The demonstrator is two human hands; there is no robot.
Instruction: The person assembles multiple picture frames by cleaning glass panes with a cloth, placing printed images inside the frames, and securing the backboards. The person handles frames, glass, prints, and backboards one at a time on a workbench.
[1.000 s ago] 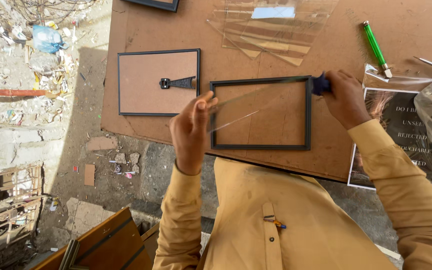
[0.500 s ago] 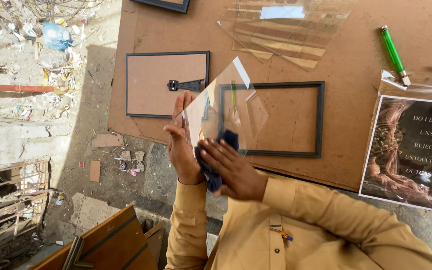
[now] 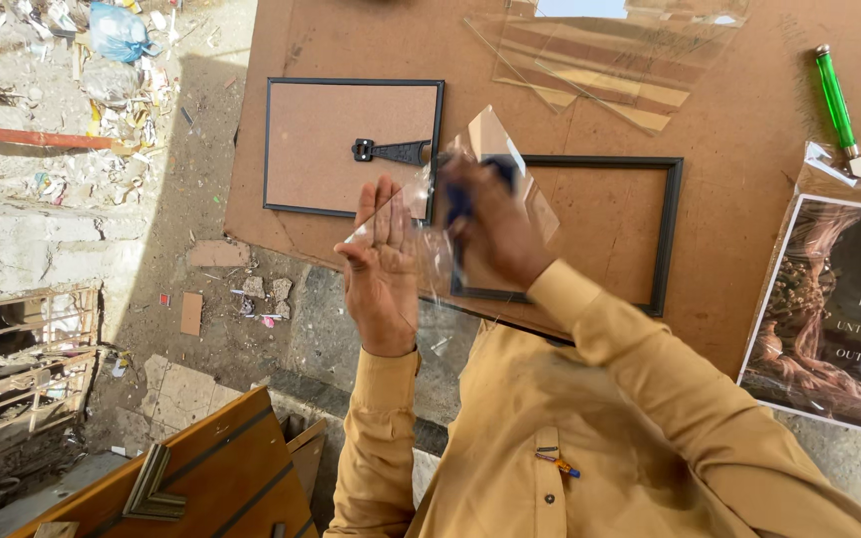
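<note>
Left hand [image 3: 383, 267] is propping the clear glass pane [image 3: 450, 224] upright on its flat, nearly straight fingers, just above the near-left corner of the empty black frame [image 3: 670, 229]. Right hand [image 3: 490, 224] is pressing a dark blue cloth [image 3: 458, 199] against the pane's far face, fingers curled shut on it. Pane's long axis is tilting up and away from the frame; the backing board [image 3: 351, 147] is lying left of the frame on the tabletop [image 3: 749, 130].

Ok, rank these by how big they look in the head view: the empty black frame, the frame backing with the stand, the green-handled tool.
1. Empty black frame, though the right hand and the glass pane hide part of it.
2. Frame backing with the stand, only slightly smaller; the gap is narrow.
3. Green-handled tool, clearly smallest.
</note>
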